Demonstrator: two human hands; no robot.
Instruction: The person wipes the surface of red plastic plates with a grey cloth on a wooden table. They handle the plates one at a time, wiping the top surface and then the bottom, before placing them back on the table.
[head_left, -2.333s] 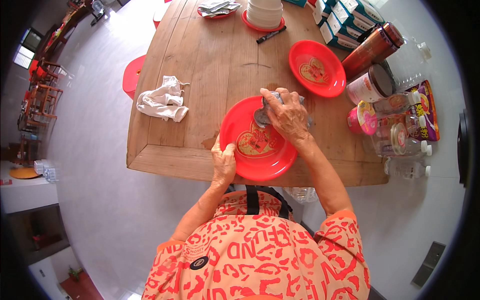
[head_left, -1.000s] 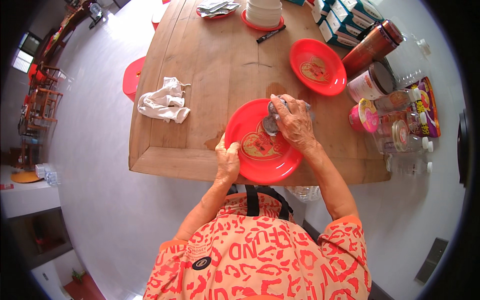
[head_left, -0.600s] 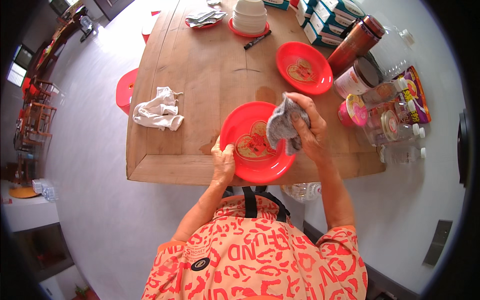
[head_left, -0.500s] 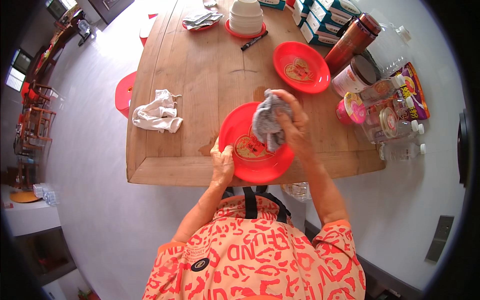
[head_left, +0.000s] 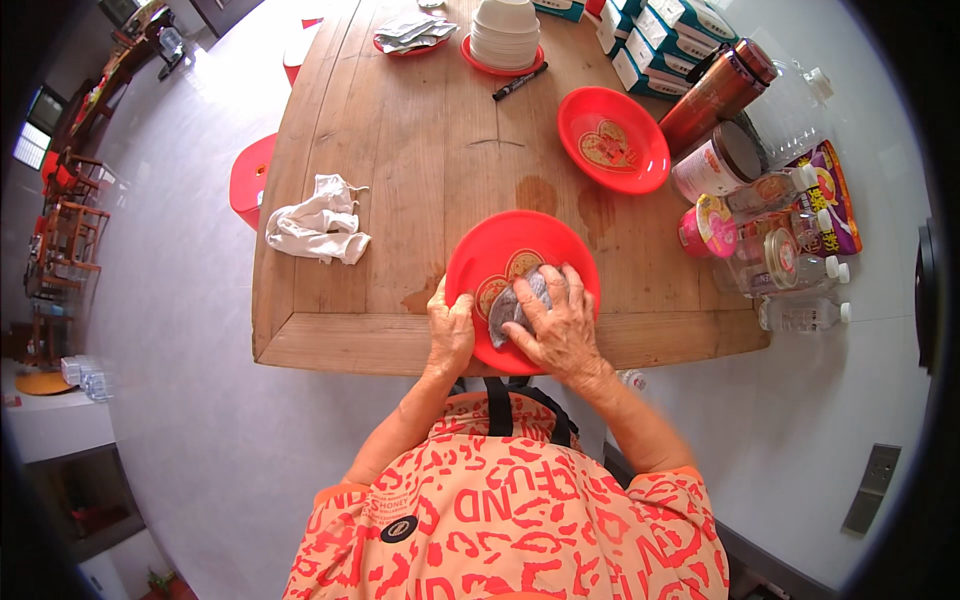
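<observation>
A red plate (head_left: 505,232) with a gold heart pattern is at the table's near edge, partly over it. My left hand (head_left: 450,328) grips its left rim, thumb on top and fingers underneath. Bunched on the plate's lower middle is a grey cloth (head_left: 505,318). My right hand (head_left: 556,322) presses it against the plate, fingers curled over it and hiding part of it. Farther right lies a second red plate (head_left: 635,120) with a similar heart pattern.
A white cloth (head_left: 318,225) lies at the left. White bowls (head_left: 503,38) are stacked at the back near a black marker (head_left: 520,82). Along the right stand tissue boxes (head_left: 660,50), a copper thermos (head_left: 715,97) and several plastic bottles (head_left: 803,314). Damp patches mark the wood.
My right hand has moved the grey cloth from the plate's upper right down to its lower middle, pressing flat. The plate has shifted slightly; my left hand keeps its grip.
</observation>
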